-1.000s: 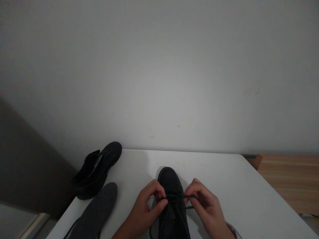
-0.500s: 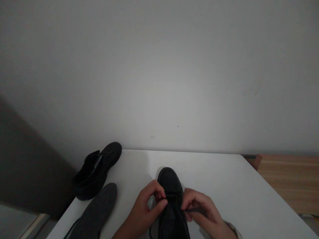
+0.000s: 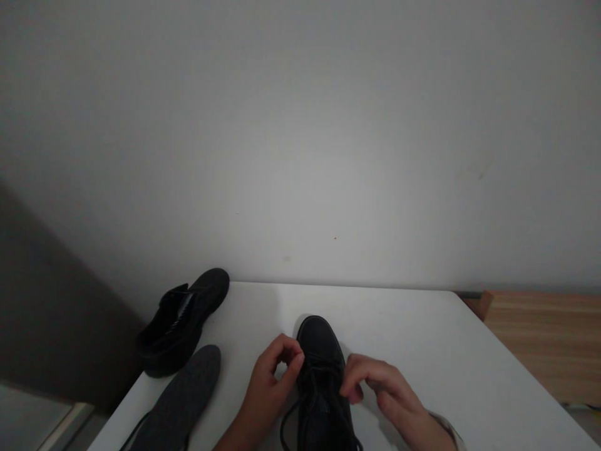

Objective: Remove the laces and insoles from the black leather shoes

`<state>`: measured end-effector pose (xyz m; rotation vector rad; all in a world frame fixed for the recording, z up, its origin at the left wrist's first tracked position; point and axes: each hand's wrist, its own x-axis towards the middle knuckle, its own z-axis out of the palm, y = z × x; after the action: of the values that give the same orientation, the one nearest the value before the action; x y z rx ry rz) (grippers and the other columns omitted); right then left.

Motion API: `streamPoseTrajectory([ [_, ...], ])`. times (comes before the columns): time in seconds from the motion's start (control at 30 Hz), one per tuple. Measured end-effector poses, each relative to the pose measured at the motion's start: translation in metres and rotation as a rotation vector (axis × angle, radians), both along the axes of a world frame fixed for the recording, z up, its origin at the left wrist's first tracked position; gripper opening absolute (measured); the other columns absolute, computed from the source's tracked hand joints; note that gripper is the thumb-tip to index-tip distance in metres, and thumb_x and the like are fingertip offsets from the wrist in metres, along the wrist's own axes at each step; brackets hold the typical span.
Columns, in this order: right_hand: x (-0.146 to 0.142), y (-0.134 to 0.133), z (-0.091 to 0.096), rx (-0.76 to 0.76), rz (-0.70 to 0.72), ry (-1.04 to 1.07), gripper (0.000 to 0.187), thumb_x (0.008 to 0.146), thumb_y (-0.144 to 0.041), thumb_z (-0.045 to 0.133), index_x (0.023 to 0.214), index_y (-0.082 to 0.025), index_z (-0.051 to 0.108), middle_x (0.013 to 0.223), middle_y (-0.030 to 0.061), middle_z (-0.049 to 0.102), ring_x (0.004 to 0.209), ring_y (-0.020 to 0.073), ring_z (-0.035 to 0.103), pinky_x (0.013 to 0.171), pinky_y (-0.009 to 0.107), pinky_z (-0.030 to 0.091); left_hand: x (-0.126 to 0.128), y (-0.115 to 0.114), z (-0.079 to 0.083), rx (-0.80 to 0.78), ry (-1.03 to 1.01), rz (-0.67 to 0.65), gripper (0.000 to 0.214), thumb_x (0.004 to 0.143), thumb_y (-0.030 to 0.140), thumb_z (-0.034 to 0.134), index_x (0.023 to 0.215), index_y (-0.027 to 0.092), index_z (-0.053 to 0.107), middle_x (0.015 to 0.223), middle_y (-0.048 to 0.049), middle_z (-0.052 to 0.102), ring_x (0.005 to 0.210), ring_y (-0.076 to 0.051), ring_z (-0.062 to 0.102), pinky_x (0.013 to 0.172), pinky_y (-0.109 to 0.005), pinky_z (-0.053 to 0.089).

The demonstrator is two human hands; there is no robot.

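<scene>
Shoe point(image 3: 323, 376), black, toe pointing away, lying on the white surface point(image 3: 446, 363) between the two hands and touching both. Left hand point(image 3: 267, 391) against its left flank, thumb and forefinger pinched shut just beside the lacing; too dim to tell lace point(image 3: 290, 418) inside that pinch or not. Right hand point(image 3: 382, 401) at the right flank, fingers curled down onto the lacing, gripping or merely touching impossible to tell. Loose strand of lace looping out just below the left hand.

Shoe judged light, firm in the sole and softer in the upper. Lace thin, limp and apt to slip, so best taken close to the eyelets with the fingertips. Shoe itself best held by the sides of the upper.

Left of the left hand, a grey insole point(image 3: 185, 394); beyond that, a second black shoe point(image 3: 183, 319) at the surface's edge. Well right of the right hand, a wooden top point(image 3: 539, 338).
</scene>
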<state>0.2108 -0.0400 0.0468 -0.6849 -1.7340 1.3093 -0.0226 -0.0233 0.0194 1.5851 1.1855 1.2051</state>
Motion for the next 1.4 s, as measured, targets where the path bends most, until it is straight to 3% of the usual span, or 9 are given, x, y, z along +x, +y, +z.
streamPoseTrajectory([
  [0.1, -0.004, 0.007, -0.007, -0.037, -0.271, -0.113, 0.041, 0.095, -0.055, 0.053, 0.081, -0.02, 0.07, 0.072, 0.0026, 0.059, 0.068, 0.018, 0.053, 0.064, 0.03, 0.041, -0.001, 0.004, -0.014, -0.015, 0.035, 0.135, 0.016, 0.089, 0.036, 0.059, 0.091, 0.021, 0.063, 0.092, -0.0046, 0.066, 0.089, -0.023, 0.064, 0.083, -0.036, 0.051],
  [0.2, -0.006, 0.013, -0.016, -0.042, -0.377, -0.223, 0.034, 0.091, -0.049, 0.062, 0.075, -0.019, 0.065, 0.069, 0.0008, 0.059, 0.067, 0.0174, 0.052, 0.064, 0.03, 0.041, -0.002, 0.007, -0.029, -0.058, 0.044, 0.196, 0.028, 0.087, 0.038, 0.061, 0.109, 0.022, 0.062, 0.118, -0.01, 0.065, 0.112, -0.028, 0.062, 0.097, -0.046, 0.049],
  [0.3, -0.008, 0.016, -0.022, -0.051, -0.365, -0.261, 0.033, 0.09, -0.048, 0.062, 0.075, -0.019, 0.065, 0.069, 0.0003, 0.06, 0.066, 0.0169, 0.053, 0.063, 0.029, 0.042, -0.002, 0.007, -0.037, -0.107, -0.001, 0.102, 0.037, 0.089, 0.041, 0.057, 0.12, 0.021, 0.059, 0.129, -0.0135, 0.063, 0.122, -0.03, 0.059, 0.106, -0.05, 0.045],
  [0.43, -0.01, 0.016, -0.025, -0.08, -0.373, -0.256, 0.036, 0.089, -0.051, 0.062, 0.073, -0.019, 0.064, 0.066, -0.001, 0.056, 0.065, 0.0163, 0.052, 0.061, 0.028, 0.042, -0.001, 0.008, -0.035, -0.149, -0.034, -0.012, 0.036, 0.093, 0.039, 0.052, 0.122, 0.018, 0.059, 0.133, -0.0149, 0.064, 0.126, -0.028, 0.059, 0.111, -0.049, 0.042],
  [0.83, -0.01, 0.013, -0.02, -0.072, -0.309, -0.206, 0.03, 0.09, -0.047, 0.064, 0.079, -0.019, 0.063, 0.071, -0.0002, 0.058, 0.068, 0.0162, 0.053, 0.064, 0.029, 0.044, -0.001, 0.01, -0.031, -0.12, -0.014, -0.009, 0.034, 0.094, 0.035, 0.053, 0.121, 0.017, 0.061, 0.13, -0.0145, 0.066, 0.124, -0.027, 0.061, 0.11, -0.047, 0.045],
  [0.97, -0.01, 0.013, -0.02, -0.064, -0.326, -0.205, 0.032, 0.09, -0.048, 0.064, 0.076, -0.019, 0.061, 0.069, -0.0006, 0.057, 0.067, 0.0161, 0.052, 0.063, 0.028, 0.043, -0.005, 0.01, -0.038, -0.003, 0.185, 0.008, 0.032, 0.096, 0.029, 0.048, 0.124, 0.018, 0.06, 0.13, -0.0147, 0.067, 0.122, -0.027, 0.062, 0.107, -0.049, 0.048],
  [1.13, -0.008, 0.013, -0.022, -0.074, -0.324, -0.23, 0.033, 0.091, -0.049, 0.062, 0.075, -0.019, 0.061, 0.07, -0.0006, 0.056, 0.068, 0.0164, 0.052, 0.065, 0.028, 0.043, -0.012, 0.013, -0.068, 0.271, 0.605, 0.127, 0.041, 0.094, 0.018, 0.043, 0.132, 0.02, 0.058, 0.136, -0.0147, 0.063, 0.131, -0.032, 0.055, 0.111, -0.059, 0.041],
  [1.23, -0.006, 0.013, -0.021, -0.071, -0.302, -0.241, 0.033, 0.092, -0.048, 0.06, 0.076, -0.019, 0.061, 0.071, -0.0003, 0.056, 0.07, 0.0167, 0.052, 0.067, 0.029, 0.043, -0.012, 0.014, -0.079, 0.302, 0.699, 0.117, 0.044, 0.095, 0.015, 0.037, 0.135, 0.018, 0.055, 0.136, -0.015, 0.064, 0.132, -0.032, 0.054, 0.111, -0.06, 0.041],
  [1.4, -0.004, 0.012, -0.018, -0.041, -0.283, -0.242, 0.033, 0.093, -0.046, 0.06, 0.075, -0.019, 0.061, 0.07, -0.0001, 0.056, 0.069, 0.0167, 0.052, 0.066, 0.029, 0.044, -0.012, 0.014, -0.079, 0.303, 0.716, 0.103, 0.044, 0.096, 0.017, 0.037, 0.137, 0.019, 0.053, 0.137, -0.0148, 0.063, 0.133, -0.032, 0.054, 0.111, -0.06, 0.041],
])
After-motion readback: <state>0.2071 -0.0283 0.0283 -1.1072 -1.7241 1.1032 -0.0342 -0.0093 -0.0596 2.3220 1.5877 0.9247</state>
